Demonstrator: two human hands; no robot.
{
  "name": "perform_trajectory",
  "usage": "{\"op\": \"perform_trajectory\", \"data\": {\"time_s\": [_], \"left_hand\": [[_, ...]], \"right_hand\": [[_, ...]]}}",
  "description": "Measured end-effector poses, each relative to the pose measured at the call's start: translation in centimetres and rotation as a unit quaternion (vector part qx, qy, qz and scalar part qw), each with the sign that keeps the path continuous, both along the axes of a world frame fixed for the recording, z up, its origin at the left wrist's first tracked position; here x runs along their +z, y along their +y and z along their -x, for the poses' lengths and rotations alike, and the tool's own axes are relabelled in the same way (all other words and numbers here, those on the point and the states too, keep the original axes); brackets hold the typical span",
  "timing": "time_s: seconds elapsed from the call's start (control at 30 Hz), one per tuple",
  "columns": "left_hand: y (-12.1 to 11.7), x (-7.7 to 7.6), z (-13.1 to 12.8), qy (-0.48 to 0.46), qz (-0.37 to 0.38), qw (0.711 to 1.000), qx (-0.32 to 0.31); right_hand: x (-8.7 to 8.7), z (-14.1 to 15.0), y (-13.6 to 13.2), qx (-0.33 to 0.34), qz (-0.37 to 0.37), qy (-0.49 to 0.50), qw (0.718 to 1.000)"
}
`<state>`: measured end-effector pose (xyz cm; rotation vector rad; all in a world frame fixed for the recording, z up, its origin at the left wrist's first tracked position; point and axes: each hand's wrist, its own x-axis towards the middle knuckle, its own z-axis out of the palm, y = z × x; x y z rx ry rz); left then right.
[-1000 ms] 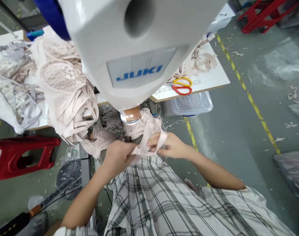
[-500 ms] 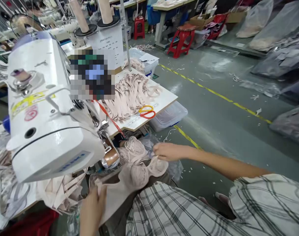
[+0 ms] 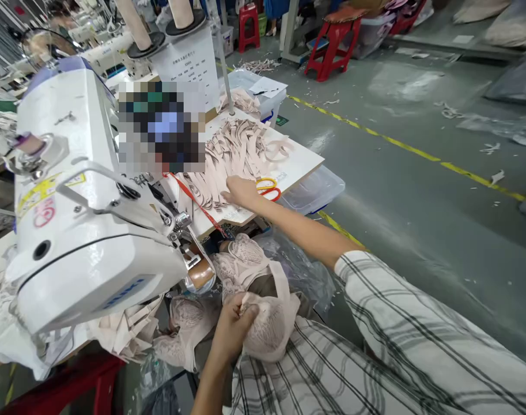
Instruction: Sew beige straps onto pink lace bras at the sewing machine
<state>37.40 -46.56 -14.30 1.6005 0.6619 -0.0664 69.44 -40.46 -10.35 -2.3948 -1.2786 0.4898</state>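
In the head view, my left hand (image 3: 234, 325) pinches the edge of a pale pink lace bra (image 3: 269, 328) over my lap, its cup facing up. Another part of the lacework (image 3: 245, 256) lies beyond it, beside the sewing machine's arm. My right hand (image 3: 244, 193) reaches onto the table, its fingers curled at the near ends of a pile of pale pink fabric strips (image 3: 232, 153). Just right of that hand are scissors (image 3: 269, 190) with red and yellow handles, partly covered by it.
A white sewing machine (image 3: 94, 230) fills the left side. A red tape (image 3: 196, 202) hangs along the table (image 3: 295, 167). Clear plastic tubs (image 3: 314, 193) stand under and behind the table. Another bra (image 3: 189, 323) and more strips (image 3: 128, 331) lie below the machine.
My right hand has left the bra and moved up to the strips on the table. My left hand has moved right and now grips the bra near its cup, which has turned.
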Motion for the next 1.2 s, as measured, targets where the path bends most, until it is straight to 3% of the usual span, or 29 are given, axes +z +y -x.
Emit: {"op": "perform_trajectory", "data": {"time_s": [0.1, 0.17, 0.27, 0.4, 0.5, 0.63, 0.83, 0.97, 1.1, 1.2], "left_hand": [[-0.1, 0.5, 1.0, -0.019, 0.010, 0.997, 0.072], [-0.1, 0.5, 1.6, -0.006, 0.018, 0.995, 0.093], [0.0, 0.0, 2.2, 0.037, 0.023, 0.994, 0.102], [0.2, -0.6, 3.1, 0.087, -0.013, 0.992, 0.085], [0.0, -0.3, 3.4, 0.089, -0.028, 0.992, 0.084], [-0.4, 0.8, 3.2, 0.052, -0.082, 0.990, 0.102], [-0.8, 1.2, 2.9, 0.035, -0.061, 0.989, 0.133], [-1.0, 1.4, 3.1, 0.024, -0.087, 0.990, 0.112], [-1.5, 2.3, 3.3, -0.011, -0.114, 0.991, 0.070], [-1.6, 2.5, 3.6, -0.032, -0.123, 0.989, 0.078]], "right_hand": [[0.2, -2.1, 4.2, -0.042, 0.027, -0.035, 0.998], [0.3, -2.8, 5.3, -0.043, 0.047, -0.043, 0.997], [0.0, -3.6, 4.9, -0.038, 0.053, -0.051, 0.997], [-1.0, -4.4, 2.1, 0.006, 0.025, -0.035, 0.999], [-1.4, -4.0, 1.1, 0.008, -0.001, -0.047, 0.999], [-1.6, -2.0, 2.9, -0.001, -0.026, -0.091, 0.996], [-1.6, -1.9, 7.1, -0.051, 0.034, -0.100, 0.993], [-0.6, -3.1, 8.6, -0.071, 0.058, -0.077, 0.993], [1.8, -2.8, 8.8, -0.091, 0.038, -0.042, 0.994], [3.7, -2.8, 8.2, -0.099, 0.008, 0.001, 0.995]]}}
